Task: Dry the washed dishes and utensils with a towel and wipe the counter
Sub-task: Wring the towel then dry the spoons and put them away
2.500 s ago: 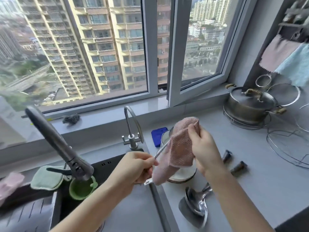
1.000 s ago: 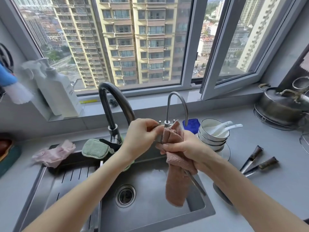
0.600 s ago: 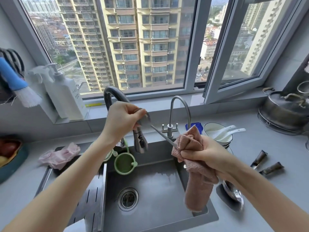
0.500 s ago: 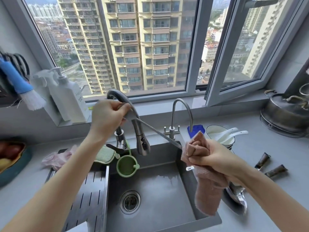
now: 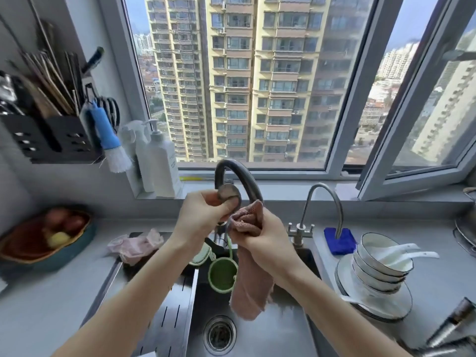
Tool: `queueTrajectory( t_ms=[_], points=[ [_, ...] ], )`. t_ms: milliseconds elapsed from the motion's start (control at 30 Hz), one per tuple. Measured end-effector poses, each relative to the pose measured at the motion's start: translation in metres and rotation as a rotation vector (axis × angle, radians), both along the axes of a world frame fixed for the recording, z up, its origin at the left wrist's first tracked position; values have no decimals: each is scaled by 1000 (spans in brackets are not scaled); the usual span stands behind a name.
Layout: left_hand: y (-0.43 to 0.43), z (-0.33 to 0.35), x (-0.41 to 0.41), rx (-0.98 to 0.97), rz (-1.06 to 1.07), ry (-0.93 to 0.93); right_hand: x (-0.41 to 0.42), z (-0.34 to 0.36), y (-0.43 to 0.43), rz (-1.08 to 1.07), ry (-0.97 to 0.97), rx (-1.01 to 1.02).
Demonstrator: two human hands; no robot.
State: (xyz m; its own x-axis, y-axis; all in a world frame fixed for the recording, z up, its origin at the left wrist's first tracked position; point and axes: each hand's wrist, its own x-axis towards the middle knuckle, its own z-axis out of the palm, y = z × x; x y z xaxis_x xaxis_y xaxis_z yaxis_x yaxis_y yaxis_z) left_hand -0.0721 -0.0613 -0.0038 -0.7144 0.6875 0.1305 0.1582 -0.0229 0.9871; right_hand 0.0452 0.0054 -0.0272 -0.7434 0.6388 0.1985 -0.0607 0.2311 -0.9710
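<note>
head view: the only camera, everything below is from it
step: drying a utensil, judging by the grip. A metal spoon (image 5: 228,196) is held over the sink (image 5: 270,336), in front of the faucet (image 5: 247,181)
left hand (image 5: 203,220): fingers pinch the spoon's bowl end
right hand (image 5: 265,243): fingers curled tight round the pink towel (image 5: 251,284), which is bunched over the spoon's handle (handle hidden); the tail of the towel hangs into the sink
queue: stack of bowls (image 5: 376,271) with white spoons (image 5: 414,249) on a plate (image 5: 401,302), on the tabletop (image 5: 438,284) just right of the sink; knives (image 5: 458,322) at its front right corner, blurred
dry or wet: cannot tell
next: probably draw the handle through the towel, then regrip to wipe the bowl end, which the left fingers now cover
after: tabletop wipe not yet done
</note>
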Motion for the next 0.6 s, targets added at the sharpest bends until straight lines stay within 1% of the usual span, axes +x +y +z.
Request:
queueTrajectory(
  t_ms=[67, 133, 200, 300, 367, 433, 500, 600],
  points=[
    [-15, 1, -12, 21, 16, 10, -16, 1, -9, 46, 14, -64],
    [-29, 4, -23, 57, 86, 46, -32, 2, -16, 90, 2, -123],
    [-46, 14, -40, 99, 172, 94, -50, 9, -21, 121, -5, -122],
    [-82, 35, -100, 239, 455, 59, -77, 18, -19, 83, -2, -108],
    [-111, 53, -146, 302, 619, 73, -97, 25, -16, 41, -21, -66],
    [-134, 64, -184, 310, 703, 135, -127, 38, -20, 57, -22, 59],
    [-145, 72, -213, 277, 751, 197, -160, 58, -28, 94, 20, 131],
    [-162, 95, -261, 266, 881, 328, -214, 91, -49, 147, 105, 153]
  ],
)
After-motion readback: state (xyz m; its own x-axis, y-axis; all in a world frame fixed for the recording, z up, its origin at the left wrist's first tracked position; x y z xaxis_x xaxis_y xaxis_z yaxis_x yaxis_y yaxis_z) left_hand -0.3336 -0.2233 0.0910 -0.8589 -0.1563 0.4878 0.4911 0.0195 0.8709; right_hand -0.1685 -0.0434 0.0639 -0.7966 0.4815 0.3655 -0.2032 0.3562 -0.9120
